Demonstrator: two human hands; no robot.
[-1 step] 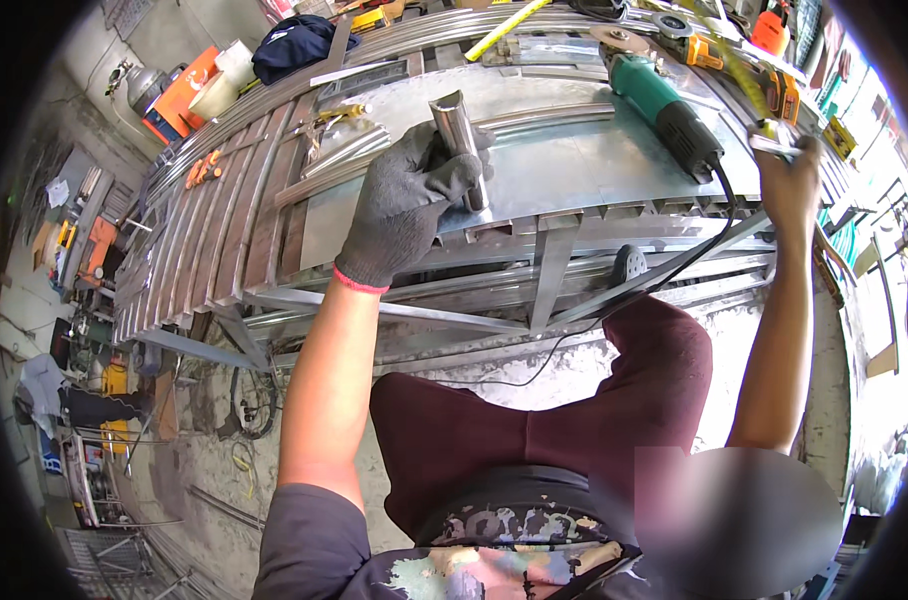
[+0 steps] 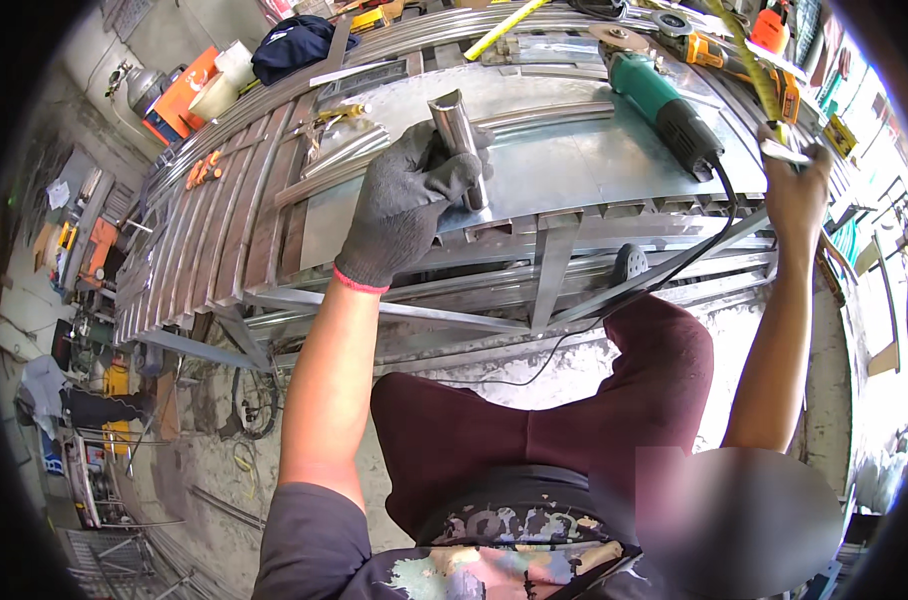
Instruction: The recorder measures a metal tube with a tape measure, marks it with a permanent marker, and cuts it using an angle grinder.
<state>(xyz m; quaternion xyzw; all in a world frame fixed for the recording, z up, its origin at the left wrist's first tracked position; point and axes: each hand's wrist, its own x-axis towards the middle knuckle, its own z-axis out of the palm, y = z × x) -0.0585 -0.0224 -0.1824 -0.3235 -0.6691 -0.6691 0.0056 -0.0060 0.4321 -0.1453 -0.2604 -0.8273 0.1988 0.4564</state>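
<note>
My left hand (image 2: 394,195), in a grey knit glove with a red cuff, is closed around a short, shiny metal tube (image 2: 453,118) with a curved notch at its upper end. It holds the tube tilted over the near edge of a sheet-metal worktop (image 2: 554,160). Off to the right, my bare right hand (image 2: 799,185) is closed at the lower end of a tape measure (image 2: 759,75). The tape's yellow blade runs up toward the far edge of the view. A pale piece shows at my fingertips; its exact shape is unclear.
A green angle grinder (image 2: 664,110) lies on the worktop, its black cord hanging over the near edge. An orange power tool (image 2: 699,50) lies beyond it. Brown metal bars (image 2: 244,190) line the left side. A dark cap (image 2: 294,48) and orange-handled pliers (image 2: 204,170) rest there.
My right hand has shifted slightly right and away from the grinder, and the yellow blade has moved along with it. My left hand and the metal tube stay in place.
</note>
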